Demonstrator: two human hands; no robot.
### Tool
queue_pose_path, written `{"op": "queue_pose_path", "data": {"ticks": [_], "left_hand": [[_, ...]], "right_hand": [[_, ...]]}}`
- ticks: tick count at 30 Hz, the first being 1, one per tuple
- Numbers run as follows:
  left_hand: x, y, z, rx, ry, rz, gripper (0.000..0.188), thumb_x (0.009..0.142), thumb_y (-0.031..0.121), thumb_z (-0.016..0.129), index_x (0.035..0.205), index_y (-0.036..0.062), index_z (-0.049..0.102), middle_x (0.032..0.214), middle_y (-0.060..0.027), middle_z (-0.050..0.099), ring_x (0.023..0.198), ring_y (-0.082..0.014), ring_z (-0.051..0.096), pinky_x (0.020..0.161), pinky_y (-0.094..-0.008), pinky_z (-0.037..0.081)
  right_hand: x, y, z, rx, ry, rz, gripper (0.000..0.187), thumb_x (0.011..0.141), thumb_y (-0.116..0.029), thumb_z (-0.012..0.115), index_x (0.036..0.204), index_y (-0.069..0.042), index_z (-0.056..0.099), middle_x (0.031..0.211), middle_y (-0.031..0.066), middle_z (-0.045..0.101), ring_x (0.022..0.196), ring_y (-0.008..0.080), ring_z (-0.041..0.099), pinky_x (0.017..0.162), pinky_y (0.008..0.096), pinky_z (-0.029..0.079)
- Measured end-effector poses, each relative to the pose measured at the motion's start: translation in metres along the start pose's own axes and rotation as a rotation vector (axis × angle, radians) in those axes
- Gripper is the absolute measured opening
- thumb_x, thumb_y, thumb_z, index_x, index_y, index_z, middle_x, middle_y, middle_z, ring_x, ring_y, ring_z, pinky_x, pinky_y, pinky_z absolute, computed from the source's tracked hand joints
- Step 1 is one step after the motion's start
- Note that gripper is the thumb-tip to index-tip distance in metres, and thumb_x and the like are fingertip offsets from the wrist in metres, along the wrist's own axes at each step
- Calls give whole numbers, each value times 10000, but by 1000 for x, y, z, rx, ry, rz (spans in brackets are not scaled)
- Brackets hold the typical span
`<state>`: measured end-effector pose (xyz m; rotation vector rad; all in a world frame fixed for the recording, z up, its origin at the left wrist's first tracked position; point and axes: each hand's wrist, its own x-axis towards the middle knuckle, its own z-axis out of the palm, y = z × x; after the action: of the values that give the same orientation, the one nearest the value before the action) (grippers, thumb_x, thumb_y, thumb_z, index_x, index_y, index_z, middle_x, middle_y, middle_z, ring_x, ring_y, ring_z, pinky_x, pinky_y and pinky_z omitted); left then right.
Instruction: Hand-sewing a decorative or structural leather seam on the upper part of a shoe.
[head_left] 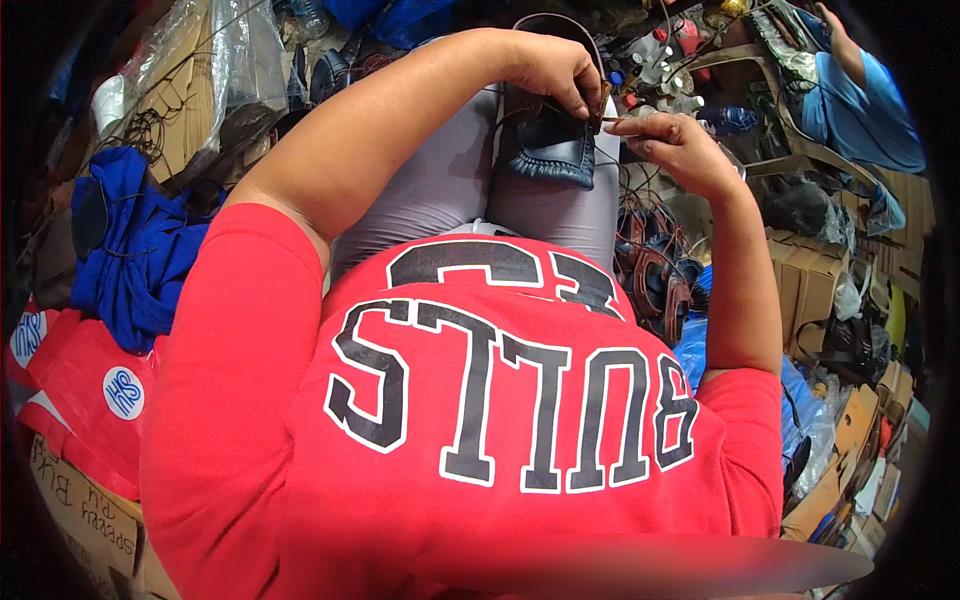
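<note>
Red shirt (pixel 470 420) closest to cam. Dark blue shoe upper (pixel 548 150) on lap, over grey trousers (pixel 440 180). L hand (pixel 555 75) pinches its edge; R hand (pixel 675 140) pinches thread (pixel 612 120). Keep thread taut, stitches even, imo.

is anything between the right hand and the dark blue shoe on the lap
Nothing visible. The right hand sits just right of the dark blue shoe, fingertips pinched near its top edge. The left hand already presses on the shoe from above, not between them.
</note>
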<state>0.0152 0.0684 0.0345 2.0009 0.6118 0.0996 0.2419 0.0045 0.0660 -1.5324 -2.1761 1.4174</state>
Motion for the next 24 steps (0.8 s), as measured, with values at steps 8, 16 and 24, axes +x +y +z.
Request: {"op": "queue_pose_path", "data": {"ticks": [8, 16, 24], "left_hand": [[4, -13, 0, -86, -39, 56, 261, 775, 144, 699, 1021, 55, 691, 887, -38, 695, 796, -129, 619, 798, -262, 457], [5, -9, 2, -85, -20, 31, 260, 776, 133, 697, 1021, 46, 691, 890, -41, 695, 800, -132, 621, 810, -254, 458], [7, -15, 3, -123, -35, 89, 263, 751, 113, 715, 1004, 46, 694, 893, -44, 694, 797, -135, 621, 798, -255, 467]], "right_hand": [[3, 3, -1, -219, 66, -126, 300, 799, 46, 577, 1044, -86, 689, 893, 65, 642, 809, 138, 590, 763, 239, 459], [11, -7, -4, -169, -7, -48, 226, 811, 20, 607, 1003, -63, 692, 930, 60, 642, 864, 126, 603, 776, 268, 481], [21, 12, -4, -53, -7, -93, 143, 814, -37, 647, 949, -42, 695, 925, 7, 590, 848, 104, 567, 768, 236, 456]]}}
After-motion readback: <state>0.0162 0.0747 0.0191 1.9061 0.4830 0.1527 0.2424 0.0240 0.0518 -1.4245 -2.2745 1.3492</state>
